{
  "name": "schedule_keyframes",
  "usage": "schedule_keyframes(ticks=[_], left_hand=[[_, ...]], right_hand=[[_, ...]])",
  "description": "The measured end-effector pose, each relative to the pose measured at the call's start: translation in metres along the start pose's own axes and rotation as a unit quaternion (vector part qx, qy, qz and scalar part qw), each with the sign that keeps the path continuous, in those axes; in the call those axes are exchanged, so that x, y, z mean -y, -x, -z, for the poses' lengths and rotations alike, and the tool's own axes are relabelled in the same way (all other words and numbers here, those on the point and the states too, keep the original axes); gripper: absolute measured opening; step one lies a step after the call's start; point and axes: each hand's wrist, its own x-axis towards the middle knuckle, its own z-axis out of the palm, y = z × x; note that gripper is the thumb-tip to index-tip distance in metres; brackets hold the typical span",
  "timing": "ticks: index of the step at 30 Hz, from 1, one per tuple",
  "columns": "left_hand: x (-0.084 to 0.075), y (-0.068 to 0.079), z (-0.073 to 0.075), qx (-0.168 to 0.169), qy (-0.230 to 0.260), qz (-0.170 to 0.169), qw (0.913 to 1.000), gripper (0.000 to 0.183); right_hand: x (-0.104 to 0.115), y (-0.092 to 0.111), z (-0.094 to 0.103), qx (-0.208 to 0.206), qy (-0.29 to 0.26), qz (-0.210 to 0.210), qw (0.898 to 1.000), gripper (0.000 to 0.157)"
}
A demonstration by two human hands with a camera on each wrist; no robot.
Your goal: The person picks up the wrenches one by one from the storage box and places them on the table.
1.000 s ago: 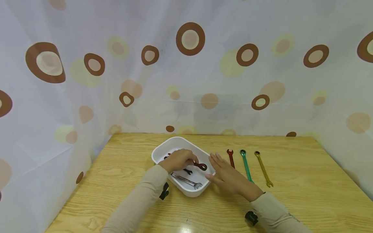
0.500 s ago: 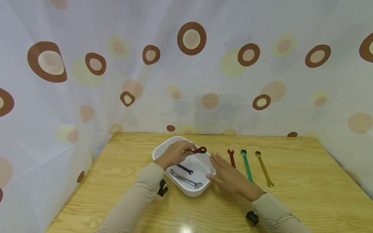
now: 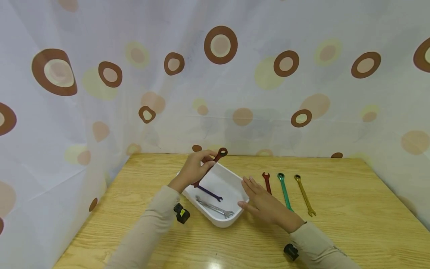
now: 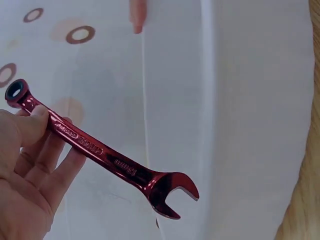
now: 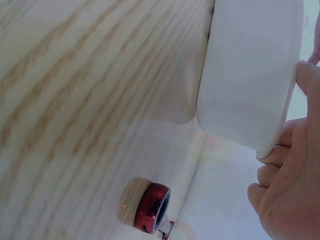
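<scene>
My left hand [image 3: 193, 170] pinches a dark red combination wrench [image 4: 95, 150] between thumb and fingers, above the white plastic tray [image 3: 231, 183]. In the left wrist view the wrench's ring end is by the thumb and its open-ended jaw points away. Inside the tray lie a purple wrench [image 3: 209, 193] and a silver wrench [image 3: 215, 207]. My right hand [image 3: 265, 205] rests against the tray's right rim with fingers extended; in the right wrist view its fingertips touch that rim.
Right of the tray, a red wrench [image 3: 266, 181], a green wrench [image 3: 284, 190] and a gold wrench [image 3: 304, 195] lie in a row on the wooden table [image 3: 349, 201]. The right hand partly covers the red one. A patterned curtain [image 3: 255, 93] stands behind the table.
My left hand has lifted the dark red wrench up out of the tray and turned its ring end upward. The right hand has stayed at the rim.
</scene>
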Motion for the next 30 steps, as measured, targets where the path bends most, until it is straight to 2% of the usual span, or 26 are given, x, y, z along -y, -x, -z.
schedule_keyframes(ticks=[6,10,14,23,30], left_hand=[[-0.014,0.002,0.024,-0.054,0.026,0.046,0.9972,0.021],[-0.017,0.005,0.043,-0.069,0.033,0.075,0.9942,0.02],[-0.015,0.014,0.059,-0.077,0.041,0.121,0.9888,0.021],[0.01,0.046,0.075,-0.083,0.02,0.229,0.9697,0.03],[0.037,0.068,0.072,-0.059,0.008,0.293,0.9541,0.031]], right_hand=[[0.001,0.001,0.001,0.005,-0.007,-0.006,1.0,0.08],[0.002,0.001,0.001,0.007,-0.009,-0.005,1.0,0.08],[0.003,0.001,0.001,0.007,-0.011,-0.004,1.0,0.08],[0.004,0.001,0.002,0.007,-0.009,-0.003,1.0,0.079],[0.002,0.002,0.002,0.011,0.001,-0.007,1.0,0.08]])
